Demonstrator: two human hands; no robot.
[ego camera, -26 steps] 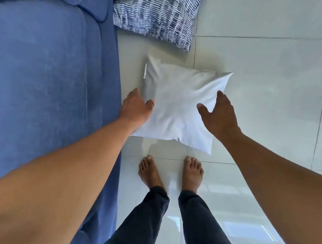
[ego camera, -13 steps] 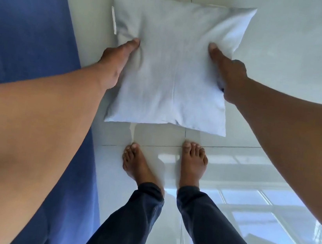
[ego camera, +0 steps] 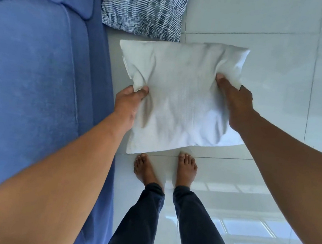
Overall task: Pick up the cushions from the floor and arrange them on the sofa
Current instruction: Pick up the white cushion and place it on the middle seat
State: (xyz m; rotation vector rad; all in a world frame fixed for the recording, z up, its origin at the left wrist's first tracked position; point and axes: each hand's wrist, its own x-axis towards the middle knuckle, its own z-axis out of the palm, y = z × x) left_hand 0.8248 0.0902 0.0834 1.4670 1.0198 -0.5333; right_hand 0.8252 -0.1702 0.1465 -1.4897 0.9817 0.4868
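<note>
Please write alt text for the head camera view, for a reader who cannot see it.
Both hands, left hand and right hand, grip a white cushion above the tiled floor. A blue sofa lies left; a patterned cushion lies beyond.

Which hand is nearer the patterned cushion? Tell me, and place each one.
Left. The left hand grips the white cushion below the patterned cushion; the right hand grips its far side, away from the sofa.
</note>
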